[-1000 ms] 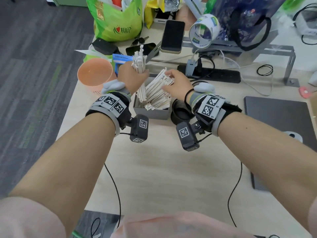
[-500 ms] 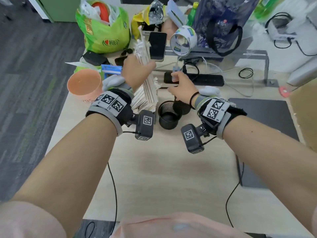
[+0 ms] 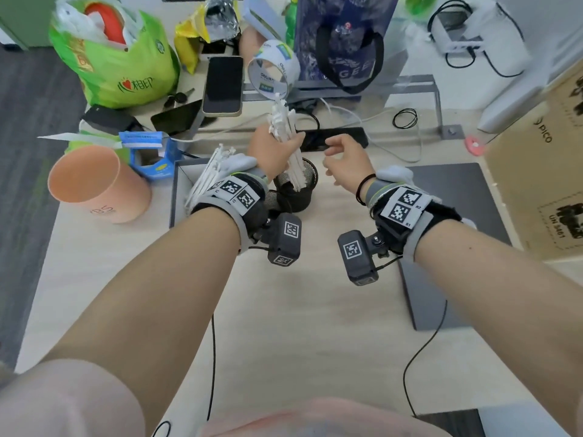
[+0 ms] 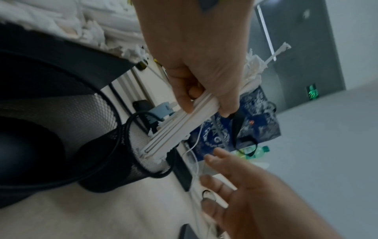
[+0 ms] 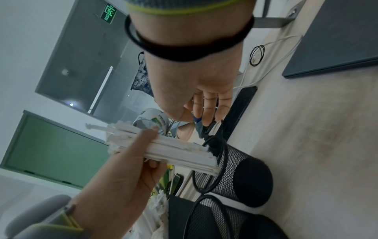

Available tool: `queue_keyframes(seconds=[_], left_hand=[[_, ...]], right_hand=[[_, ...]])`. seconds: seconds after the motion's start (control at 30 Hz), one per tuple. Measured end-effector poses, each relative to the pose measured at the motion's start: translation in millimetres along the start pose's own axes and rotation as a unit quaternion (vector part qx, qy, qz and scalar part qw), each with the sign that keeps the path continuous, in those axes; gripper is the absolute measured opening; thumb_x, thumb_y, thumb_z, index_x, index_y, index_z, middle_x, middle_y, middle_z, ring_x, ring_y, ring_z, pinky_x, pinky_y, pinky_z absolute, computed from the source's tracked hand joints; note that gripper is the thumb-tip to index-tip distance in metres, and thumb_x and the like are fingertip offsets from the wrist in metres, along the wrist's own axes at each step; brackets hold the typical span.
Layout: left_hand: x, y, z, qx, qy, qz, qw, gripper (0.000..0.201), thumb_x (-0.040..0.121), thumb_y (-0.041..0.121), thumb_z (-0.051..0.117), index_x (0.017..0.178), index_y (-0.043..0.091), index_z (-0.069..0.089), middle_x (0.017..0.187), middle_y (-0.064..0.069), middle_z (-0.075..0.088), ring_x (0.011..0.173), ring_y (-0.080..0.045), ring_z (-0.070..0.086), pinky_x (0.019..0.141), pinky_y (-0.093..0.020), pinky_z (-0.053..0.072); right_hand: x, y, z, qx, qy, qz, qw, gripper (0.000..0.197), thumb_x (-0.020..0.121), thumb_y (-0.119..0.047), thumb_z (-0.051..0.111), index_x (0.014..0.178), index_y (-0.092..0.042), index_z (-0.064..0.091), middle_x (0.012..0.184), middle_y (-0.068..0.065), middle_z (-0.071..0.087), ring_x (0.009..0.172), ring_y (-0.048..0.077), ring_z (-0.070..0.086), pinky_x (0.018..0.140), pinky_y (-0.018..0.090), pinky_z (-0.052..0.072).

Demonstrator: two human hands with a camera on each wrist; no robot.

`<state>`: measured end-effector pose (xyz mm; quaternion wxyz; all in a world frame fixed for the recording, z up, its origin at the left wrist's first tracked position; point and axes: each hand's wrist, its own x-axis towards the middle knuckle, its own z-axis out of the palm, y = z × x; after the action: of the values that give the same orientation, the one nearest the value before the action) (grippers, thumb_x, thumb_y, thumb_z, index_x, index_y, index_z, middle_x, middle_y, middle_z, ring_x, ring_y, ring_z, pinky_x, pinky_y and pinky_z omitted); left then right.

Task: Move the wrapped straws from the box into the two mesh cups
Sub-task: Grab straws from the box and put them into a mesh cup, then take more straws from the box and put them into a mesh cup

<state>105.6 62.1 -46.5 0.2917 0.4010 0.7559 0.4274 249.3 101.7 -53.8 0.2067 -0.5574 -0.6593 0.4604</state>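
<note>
Gripping bundle of white paper-wrapped straws point(image 3: 285, 143), left hand point(image 3: 268, 152) tilts long axis w/ lower ends inside far black mesh cup point(image 3: 296, 190); right hand point(image 3: 344, 162) relaxed, empty, beside.

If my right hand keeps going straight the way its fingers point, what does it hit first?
Probably the bundle of wrapped straws gripped by your left hand. The open right hand points leftward at it; depth is uncertain.

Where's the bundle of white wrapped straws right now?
In the head view, the bundle of white wrapped straws sits centre, gripped by the left hand, its lower ends at the rim of a black mesh cup.
</note>
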Motion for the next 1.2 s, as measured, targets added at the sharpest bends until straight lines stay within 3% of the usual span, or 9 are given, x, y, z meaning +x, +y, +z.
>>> queue_keyframes(seconds=[0.1,0.2,0.3,0.4,0.5,0.7,0.93,1.03,1.2], left_hand=[[1,-9,11,0.103,-0.05,-0.011,0.993,0.035,0.074,0.041,0.075,0.079,0.017,0.051,0.086,-0.006,0.063,0.078,-0.023,0.064,0.066,-0.035,0.054],[-2,-16,12,0.135,-0.079,0.022,0.988,0.067,0.069,0.034,0.081,0.122,0.012,0.048,0.12,-0.007,0.058,0.108,-0.021,0.058,0.089,-0.038,0.053],[-5,-18,5,0.137,-0.074,0.031,0.987,0.083,0.071,0.035,0.079,0.138,0.013,0.036,0.136,-0.008,0.048,0.123,-0.017,0.049,0.094,-0.019,0.036],[-10,-21,0,0.143,-0.044,0.079,0.986,0.064,0.079,0.032,0.073,0.132,0.012,0.045,0.127,-0.006,0.055,0.117,-0.016,0.053,0.087,-0.015,0.035],[-18,-20,-12,0.105,-0.024,0.095,0.99,0.034,0.083,0.025,0.065,0.114,0.011,0.058,0.091,0.003,0.063,0.089,-0.013,0.06,0.075,-0.02,0.044],[-26,-23,-50,0.119,-0.01,0.085,0.989,0.006,0.084,0.019,0.057,0.078,0.018,0.059,0.06,0.011,0.05,0.057,-0.003,0.044,0.061,-0.023,0.038],[-34,-38,-108,0.203,0.09,0.022,0.975,0.014,0.086,0.023,0.051,0.081,0.017,0.061,0.076,-0.001,0.057,0.076,-0.014,0.05,0.056,-0.024,0.034],[-30,-44,-136,0.275,-0.004,-0.051,0.96,0.026,0.091,0.022,0.044,0.098,0.007,0.064,0.098,-0.013,0.068,0.091,-0.027,0.06,0.078,-0.034,0.046],[-36,-51,-166,0.393,-0.299,-0.193,0.848,0.039,0.088,0.045,0.057,0.098,0.008,0.057,0.078,-0.003,0.068,0.056,-0.013,0.06,0.048,-0.02,0.041]], right_hand=[[2,5,-3,-0.008,-0.016,0.011,1.0,0.041,0.085,-0.009,0.053,0.126,-0.011,0.048,0.108,-0.003,0.051,0.071,0.015,0.057,0.053,0.018,0.042],[1,9,0,-0.025,-0.046,0.024,0.998,0.045,0.084,-0.011,0.055,0.128,-0.012,0.046,0.111,-0.002,0.048,0.084,0.02,0.057,0.052,0.02,0.043],[0,12,4,-0.04,-0.06,0.017,0.997,0.047,0.083,-0.012,0.057,0.129,-0.012,0.045,0.117,0.003,0.049,0.089,0.021,0.056,0.054,0.02,0.042],[-2,10,8,-0.052,-0.038,-0.006,0.998,0.049,0.083,-0.016,0.059,0.129,-0.011,0.045,0.117,0.005,0.05,0.093,0.022,0.055,0.062,0.021,0.041],[-6,0,11,-0.05,0.011,-0.028,0.998,0.048,0.082,-0.02,0.062,0.126,-0.009,0.047,0.104,0.001,0.047,0.093,0.013,0.046,0.079,0.022,0.041],[-13,-17,26,-0.036,0.052,-0.052,0.997,0.04,0.079,-0.016,0.06,0.117,-0.007,0.051,0.071,-0.015,0.037,0.08,0.013,0.047,0.068,0.022,0.04],[-31,-36,60,-0.011,0.005,-0.072,0.997,0.018,0.084,-0.015,0.056,0.102,-0.014,0.055,0.066,-0.011,0.043,0.07,0.007,0.047,0.061,0.005,0.037],[-35,-48,75,-0.016,-0.025,-0.059,0.998,0.027,0.083,-0.011,0.055,0.109,-0.008,0.058,0.063,-0.01,0.044,0.063,0.003,0.044,0.068,0.018,0.041],[-35,-62,97,-0.026,-0.042,-0.038,0.998,0.027,0.085,-0.012,0.052,0.111,-0.008,0.058,0.067,-0.011,0.045,0.072,0.011,0.05,0.077,0.024,0.046]])
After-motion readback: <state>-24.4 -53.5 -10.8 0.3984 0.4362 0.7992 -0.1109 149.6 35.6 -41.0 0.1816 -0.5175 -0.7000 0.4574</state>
